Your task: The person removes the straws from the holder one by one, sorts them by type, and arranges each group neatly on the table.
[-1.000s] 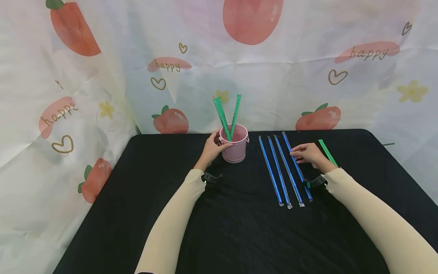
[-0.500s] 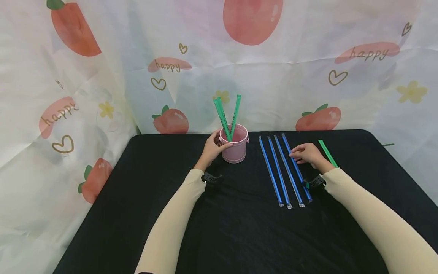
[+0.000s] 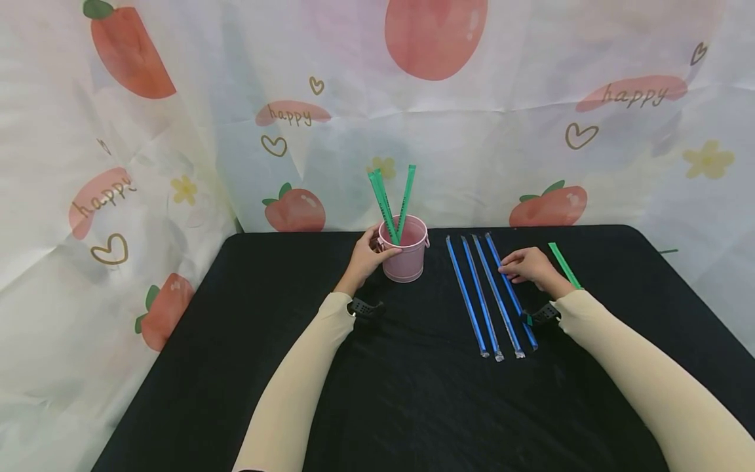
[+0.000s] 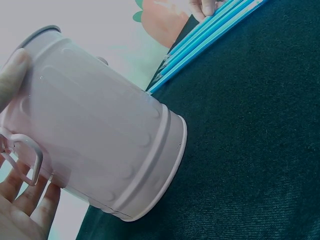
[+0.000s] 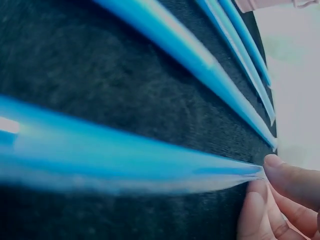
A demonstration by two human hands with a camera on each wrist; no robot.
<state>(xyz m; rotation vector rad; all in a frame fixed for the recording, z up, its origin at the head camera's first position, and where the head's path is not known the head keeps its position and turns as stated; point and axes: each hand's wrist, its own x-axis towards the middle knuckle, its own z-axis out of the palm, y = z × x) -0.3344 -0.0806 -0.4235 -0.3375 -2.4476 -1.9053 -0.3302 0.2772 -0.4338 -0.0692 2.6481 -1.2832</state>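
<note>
In the head view my left hand [image 3: 364, 259] holds a small pink bucket [image 3: 407, 263] by its left side, thumb at the front near the rim. Slim green packets [image 3: 383, 203] with dark print lean upright inside it. The left wrist view shows the bucket wall [image 4: 95, 115] and a side handle [image 4: 32, 155] between thumb and fingers. My right hand [image 3: 531, 265] pinches the rightmost blue wrapped straw [image 3: 512, 294] between thumb and fingers. Up close, the right wrist view has that straw [image 5: 125, 155] running into the fingertips. Its far end sticks out beyond them in the head view.
Several blue wrapped straws [image 3: 475, 318] lie side by side between the bucket and my right hand. Another green packet [image 3: 565, 265] lies right of that hand, partly behind the wrist. A black cloth [image 3: 413, 400] covers the table, with a printed curtain [image 3: 460, 144] behind.
The far end of the pinched straw has shifted slightly toward me, and my right hand has moved a touch left. My left hand and the bucket stay in place.
</note>
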